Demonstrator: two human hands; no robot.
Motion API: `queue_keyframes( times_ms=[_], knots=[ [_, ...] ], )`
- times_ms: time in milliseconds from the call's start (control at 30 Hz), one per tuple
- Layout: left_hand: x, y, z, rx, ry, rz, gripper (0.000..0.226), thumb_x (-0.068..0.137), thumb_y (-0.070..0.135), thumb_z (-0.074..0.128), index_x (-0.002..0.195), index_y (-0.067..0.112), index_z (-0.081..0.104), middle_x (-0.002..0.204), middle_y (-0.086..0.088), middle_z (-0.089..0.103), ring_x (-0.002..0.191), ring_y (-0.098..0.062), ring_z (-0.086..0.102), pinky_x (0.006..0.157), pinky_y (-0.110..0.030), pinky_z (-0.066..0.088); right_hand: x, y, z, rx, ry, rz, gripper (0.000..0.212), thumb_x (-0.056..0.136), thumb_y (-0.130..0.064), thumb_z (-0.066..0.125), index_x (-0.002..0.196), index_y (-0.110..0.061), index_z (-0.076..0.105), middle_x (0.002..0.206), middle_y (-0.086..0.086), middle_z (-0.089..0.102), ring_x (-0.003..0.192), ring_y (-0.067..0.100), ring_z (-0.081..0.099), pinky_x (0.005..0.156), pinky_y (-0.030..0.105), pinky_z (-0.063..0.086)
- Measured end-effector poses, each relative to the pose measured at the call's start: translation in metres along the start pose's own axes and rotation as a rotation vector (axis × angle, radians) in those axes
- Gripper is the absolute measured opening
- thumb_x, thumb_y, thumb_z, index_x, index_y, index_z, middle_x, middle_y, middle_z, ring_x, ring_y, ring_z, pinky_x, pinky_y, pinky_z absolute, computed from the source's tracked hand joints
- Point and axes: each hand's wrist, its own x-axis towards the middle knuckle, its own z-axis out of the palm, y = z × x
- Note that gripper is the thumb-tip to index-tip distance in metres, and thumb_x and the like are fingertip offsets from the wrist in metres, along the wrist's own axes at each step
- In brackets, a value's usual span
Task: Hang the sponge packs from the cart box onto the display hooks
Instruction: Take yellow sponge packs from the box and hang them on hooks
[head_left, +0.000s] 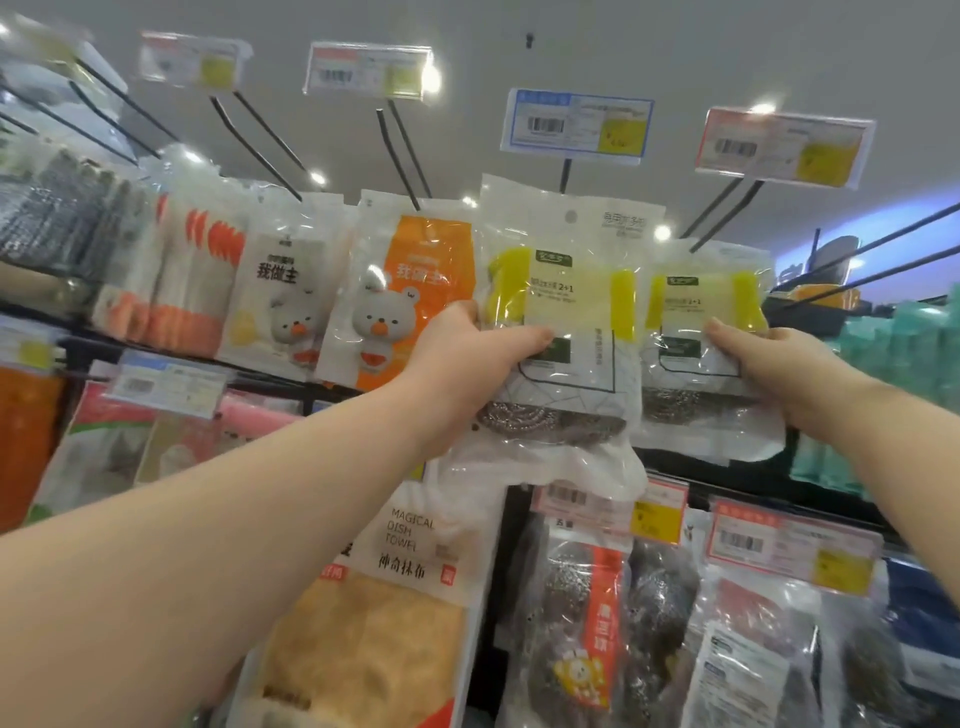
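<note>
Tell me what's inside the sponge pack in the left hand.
The sponge pack held by the left hand shows yellow sponges up top and a steel scourer below. The label hides the middle.

**A shop aisle of cleaning goods**

We stood in a shop, facing a display wall hung with packaged household wares. Black metal display hooks (262, 158) jutted from the wall in rows, each ending in a plastic price tag (577, 124) printed with a barcode and a yellow price patch. More such tags (789, 548) fronted the lower rows. Many copies of the same goods hung one behind another: sponge packs (563, 291), bear-printed cloth packs (402, 296), steel scourers (587, 613) and a pack labelled "Magical Dish Towel" (384, 597). Ceiling spotlights glared off the clear wrapping.
</note>
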Motion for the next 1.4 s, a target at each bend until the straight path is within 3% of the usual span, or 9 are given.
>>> queue_keyframes(
  times_ms=[133, 233, 300, 467, 600, 833, 967, 1067, 1400],
  knots=[
    [0.004, 0.002, 0.014, 0.000, -0.012, -0.004, 0.039, 0.080, 0.024, 0.073, 0.116, 0.014, 0.061, 0.108, -0.004, 0.071, 0.100, -0.025, 0.067, 0.094, -0.045, 0.052, 0.001, -0.003, 0.003, -0.120, 0.031, 0.072, 0.072, 0.078, -0.051, 0.068, 0.129, -0.005, 0.046, 0.114, 0.008, 0.059, 0.104, 0.026, 0.057, 0.092, 0.043, 0.047],
    [0.006, 0.003, 0.027, 0.009, -0.017, 0.008, 0.036, 0.080, 0.024, 0.073, 0.113, 0.016, 0.062, 0.105, -0.002, 0.072, 0.099, -0.024, 0.068, 0.094, -0.045, 0.052, -0.010, -0.010, 0.001, -0.354, 0.356, -0.163, 0.076, 0.078, -0.048, 0.069, 0.134, -0.007, 0.039, 0.130, 0.014, 0.045, 0.117, 0.030, 0.048, 0.096, 0.043, 0.043],
    [0.008, 0.005, 0.038, -0.004, -0.036, 0.001, 0.039, 0.080, 0.025, 0.074, 0.115, 0.015, 0.060, 0.106, -0.005, 0.071, 0.099, -0.027, 0.068, 0.093, -0.047, 0.052, -0.023, -0.017, -0.002, -0.284, 0.321, -0.364, 0.064, 0.082, -0.047, 0.064, 0.131, -0.011, 0.045, 0.128, 0.009, 0.049, 0.112, 0.024, 0.051, 0.088, 0.037, 0.047],
    [0.007, 0.011, 0.067, -0.091, -0.125, -0.001, 0.053, 0.077, 0.025, 0.076, 0.123, 0.013, 0.052, 0.108, -0.009, 0.070, 0.091, -0.027, 0.072, 0.083, -0.046, 0.058, -0.057, -0.030, -0.004, 0.133, -0.265, -0.095, 0.080, 0.062, -0.070, 0.061, 0.125, -0.022, 0.053, 0.115, 0.004, 0.068, 0.102, 0.027, 0.066, 0.086, 0.047, 0.053],
    [0.008, 0.013, 0.080, -0.149, -0.223, 0.021, 0.036, 0.082, 0.028, 0.071, 0.113, 0.016, 0.056, 0.095, -0.004, 0.074, 0.080, -0.018, 0.074, 0.071, -0.032, 0.061, -0.063, -0.028, -0.017, 0.265, -0.195, -0.191, 0.035, 0.086, -0.042, 0.061, 0.108, -0.014, 0.061, 0.086, -0.001, 0.076, 0.079, 0.017, 0.073, 0.059, 0.029, 0.059],
    [0.010, 0.018, 0.090, -0.088, -0.257, 0.102, 0.060, 0.087, 0.027, 0.066, 0.137, 0.007, 0.040, 0.087, 0.003, 0.058, 0.074, -0.005, 0.067, 0.063, -0.019, 0.053, -0.061, -0.026, -0.029, 0.360, -0.156, -0.124, 0.034, 0.089, -0.039, 0.058, 0.112, -0.015, 0.060, 0.091, 0.000, 0.076, 0.080, 0.018, 0.073, 0.056, 0.028, 0.059],
    [0.017, 0.023, 0.094, -0.189, -0.301, 0.079, 0.014, 0.088, 0.016, 0.064, 0.098, 0.010, 0.058, 0.070, 0.003, 0.071, 0.074, -0.012, 0.070, 0.069, -0.026, 0.060, -0.060, -0.030, -0.030, 0.396, -0.127, -0.164, 0.033, 0.090, -0.038, 0.057, 0.112, -0.013, 0.059, 0.090, 0.001, 0.076, 0.081, 0.018, 0.073, 0.056, 0.028, 0.058],
    [0.021, 0.025, 0.095, -0.196, -0.322, 0.129, 0.021, 0.088, 0.013, 0.064, 0.074, 0.021, 0.050, 0.053, 0.009, 0.070, 0.062, -0.008, 0.070, 0.059, -0.022, 0.058, -0.060, -0.032, -0.032, 0.419, -0.110, -0.193, 0.031, 0.091, -0.037, 0.056, 0.109, -0.012, 0.060, 0.088, 0.001, 0.076, 0.079, 0.018, 0.073, 0.054, 0.027, 0.057],
    [0.034, 0.036, 0.103, -0.200, -0.290, 0.132, 0.019, 0.084, 0.019, 0.069, 0.091, 0.015, 0.053, 0.093, -0.009, 0.071, 0.090, -0.023, 0.071, 0.091, -0.040, 0.055, -0.053, -0.041, -0.035, 0.425, -0.047, -0.200, 0.025, 0.090, -0.037, 0.057, 0.100, -0.015, 0.064, 0.086, 0.000, 0.076, 0.076, 0.016, 0.073, 0.051, 0.025, 0.056]
  ],
)
